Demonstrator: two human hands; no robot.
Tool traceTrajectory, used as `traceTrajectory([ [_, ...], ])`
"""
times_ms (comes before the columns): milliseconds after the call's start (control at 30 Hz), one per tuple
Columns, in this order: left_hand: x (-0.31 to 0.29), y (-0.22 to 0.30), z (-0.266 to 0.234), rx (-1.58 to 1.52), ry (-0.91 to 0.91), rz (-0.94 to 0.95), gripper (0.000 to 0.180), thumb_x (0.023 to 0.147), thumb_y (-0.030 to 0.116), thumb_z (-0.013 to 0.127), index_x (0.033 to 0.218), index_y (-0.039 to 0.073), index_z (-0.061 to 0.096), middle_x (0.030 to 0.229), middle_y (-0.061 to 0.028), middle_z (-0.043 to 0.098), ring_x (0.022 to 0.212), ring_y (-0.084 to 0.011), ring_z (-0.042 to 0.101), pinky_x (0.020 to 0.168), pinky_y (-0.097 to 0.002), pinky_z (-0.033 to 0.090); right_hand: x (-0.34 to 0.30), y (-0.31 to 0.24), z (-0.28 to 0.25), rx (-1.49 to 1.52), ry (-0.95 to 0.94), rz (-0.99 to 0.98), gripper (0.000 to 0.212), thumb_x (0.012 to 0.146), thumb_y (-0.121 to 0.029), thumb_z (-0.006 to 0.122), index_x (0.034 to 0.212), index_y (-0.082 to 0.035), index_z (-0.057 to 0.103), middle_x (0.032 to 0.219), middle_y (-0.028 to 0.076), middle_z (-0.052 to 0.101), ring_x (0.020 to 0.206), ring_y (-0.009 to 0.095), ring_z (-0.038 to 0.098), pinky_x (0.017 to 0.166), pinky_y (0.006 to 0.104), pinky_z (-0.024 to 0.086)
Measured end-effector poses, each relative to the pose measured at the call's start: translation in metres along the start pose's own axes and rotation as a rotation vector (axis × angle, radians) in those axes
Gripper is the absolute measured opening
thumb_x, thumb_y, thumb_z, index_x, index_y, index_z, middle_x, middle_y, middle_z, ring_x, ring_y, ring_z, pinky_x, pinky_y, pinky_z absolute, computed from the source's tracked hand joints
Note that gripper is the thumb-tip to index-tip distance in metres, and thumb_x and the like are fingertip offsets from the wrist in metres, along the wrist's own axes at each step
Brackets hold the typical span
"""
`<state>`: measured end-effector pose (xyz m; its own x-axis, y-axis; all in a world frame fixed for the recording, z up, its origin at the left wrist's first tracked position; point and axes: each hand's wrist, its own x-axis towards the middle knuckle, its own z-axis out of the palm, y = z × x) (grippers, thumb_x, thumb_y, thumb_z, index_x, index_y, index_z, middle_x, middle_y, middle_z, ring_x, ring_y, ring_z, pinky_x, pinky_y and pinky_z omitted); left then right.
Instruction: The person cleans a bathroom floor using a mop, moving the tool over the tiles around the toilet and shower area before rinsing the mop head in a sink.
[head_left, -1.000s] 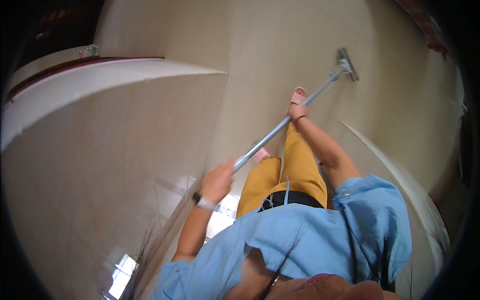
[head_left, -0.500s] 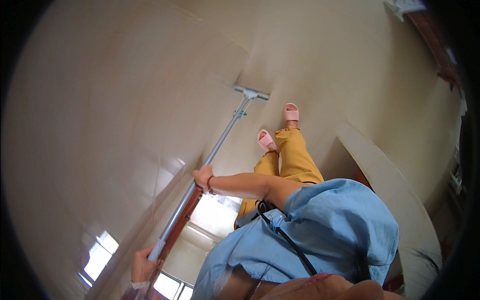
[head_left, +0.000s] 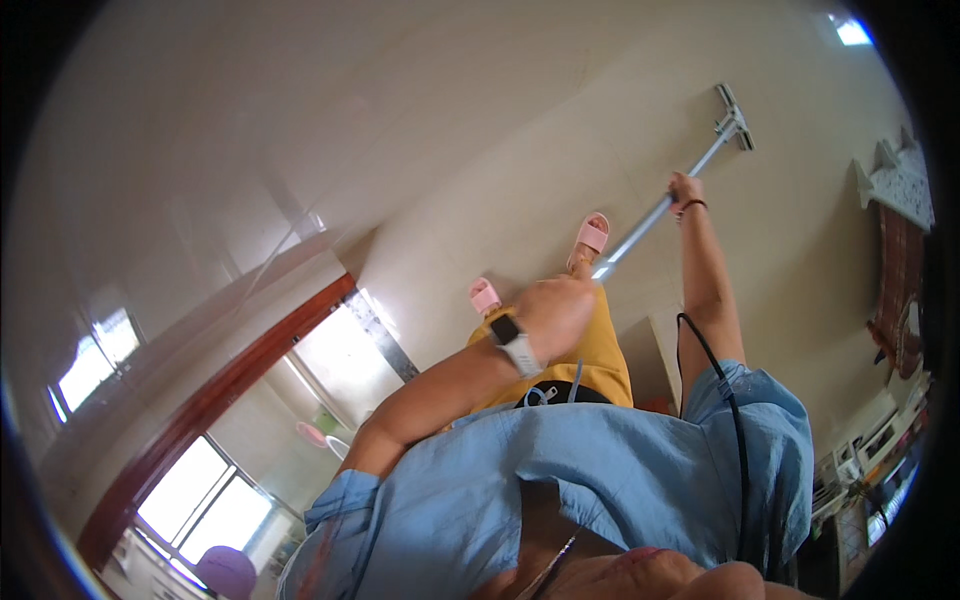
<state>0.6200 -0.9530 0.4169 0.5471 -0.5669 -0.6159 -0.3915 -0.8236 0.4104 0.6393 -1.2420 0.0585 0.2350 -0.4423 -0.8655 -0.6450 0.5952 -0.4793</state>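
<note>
I hold a long-handled mop [head_left: 640, 232] with a pale grey pole and a narrow bar-shaped head [head_left: 735, 118]. My left hand [head_left: 557, 312], blurred and wearing a white-banded watch, is closed round the top end of the pole, in front of my legs. Farther along, my right hand [head_left: 685, 193] grips the pole's middle with the arm stretched out. The mop's head points away to the far right, over the beige floor; whether it touches the floor I cannot tell.
My pink slippers [head_left: 591, 235] stand on the glossy floor [head_left: 480, 240]. A doorway with a red-brown frame [head_left: 200, 420] opens at lower left, a window [head_left: 205, 500] beyond. A dark red wooden piece with a patterned cover [head_left: 900, 190] stands right, cluttered shelving below it.
The mop has swung from the left side across to the far right. Both hands travelled right with it, still holding the pole, and my view has turned.
</note>
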Motion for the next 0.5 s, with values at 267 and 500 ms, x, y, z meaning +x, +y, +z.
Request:
traceTrajectory([
  [267, -0.162, -0.161, 0.006, -0.077, 0.001, -0.188, 0.022, 0.083, 0.008, 0.053, 0.104, 0.003, 0.047, 0.079, -0.0205, 0.062, 0.067, -0.0391, 0.062, 0.062, -0.0487, 0.049, -0.083, 0.153, 0.131, -1.799, -0.225, -0.749, 0.019, 0.078, -0.023, 0.055, 0.075, -0.008, 0.066, 0.068, 0.013, 0.063, 0.061, 0.026, 0.062, 0.051, 0.0392, 0.048],
  [500, -0.446, -0.298, 0.055, -0.227, -0.038, -0.665, 0.056, 0.072, 0.008, 0.061, 0.126, 0.012, 0.046, 0.09, -0.0224, 0.062, 0.083, -0.0414, 0.06, 0.07, -0.0482, 0.047, -0.367, 0.393, 0.323, -2.014, -0.616, -0.641, 0.02, 0.083, -0.024, 0.054, 0.088, -0.019, 0.073, 0.088, 0.003, 0.07, 0.083, 0.021, 0.067, 0.058, 0.0373, 0.048],
])
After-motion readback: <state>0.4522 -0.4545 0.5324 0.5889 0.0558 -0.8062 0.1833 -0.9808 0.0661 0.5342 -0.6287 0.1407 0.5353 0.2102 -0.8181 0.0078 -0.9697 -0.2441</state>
